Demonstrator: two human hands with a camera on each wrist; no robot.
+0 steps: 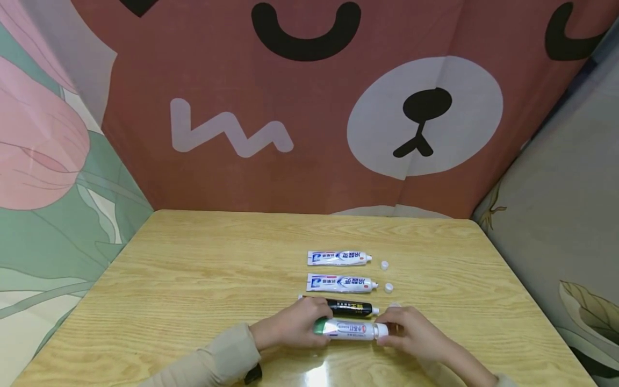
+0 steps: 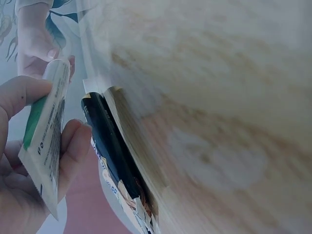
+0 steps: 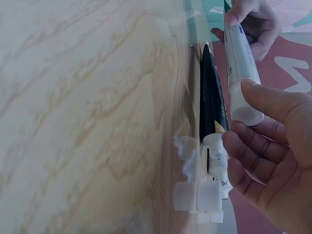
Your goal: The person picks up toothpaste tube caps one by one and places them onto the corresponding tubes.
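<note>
My left hand (image 1: 301,323) grips the green tail end of a white toothpaste tube (image 1: 352,329), thumb on one face and fingers on the other. At the tube's other end, my right hand (image 1: 419,334) pinches its white cap (image 3: 246,108) between thumb and fingers. The cap sits on the tube's neck. Just behind lies a black toothpaste tube (image 1: 353,308) with a bare nozzle, partly covered by the left hand. In both wrist views the held tube is above the table surface.
Two white-and-blue toothpaste tubes, a nearer one (image 1: 340,283) and a farther one (image 1: 338,258), lie uncapped behind the black tube. Loose white caps, a near one (image 1: 389,288) and a far one (image 1: 384,265), stand by their nozzles. A black object (image 1: 253,373) shows beside the left sleeve on the wooden table (image 1: 193,269).
</note>
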